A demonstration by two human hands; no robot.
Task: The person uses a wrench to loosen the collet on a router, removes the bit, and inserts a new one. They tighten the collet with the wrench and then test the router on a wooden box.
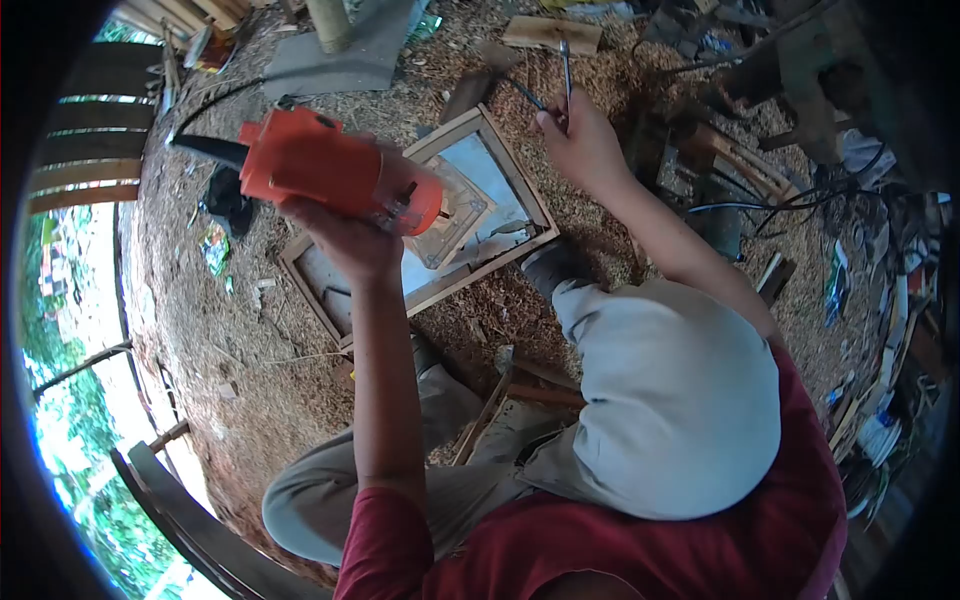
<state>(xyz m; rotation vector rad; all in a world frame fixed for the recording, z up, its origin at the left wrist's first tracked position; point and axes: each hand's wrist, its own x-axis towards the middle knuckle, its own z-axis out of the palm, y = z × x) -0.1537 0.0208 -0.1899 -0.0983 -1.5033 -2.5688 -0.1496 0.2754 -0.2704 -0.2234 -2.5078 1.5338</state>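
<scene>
Wrapping tight around a fat orange plastic power tool (pixel 310 160), the fingers of the left hand (pixel 345 240) hold it up in the air. Its clear see-through foot (pixel 450 215) points sideways, and its black cord end (pixel 210 148) sticks out the other way. The tool hides part of a square wooden frame (pixel 522 176) lying on the sawdust floor (pixel 250 330). The right hand (pixel 582 140) pinches a thin metal stick tool (pixel 566 70) that points up, just past the frame. A flat wood scrap (pixel 550 33) and black cables (pixel 800 200) lie around. A grey trouser knee (pixel 680 400) covers the floor nearby.
</scene>
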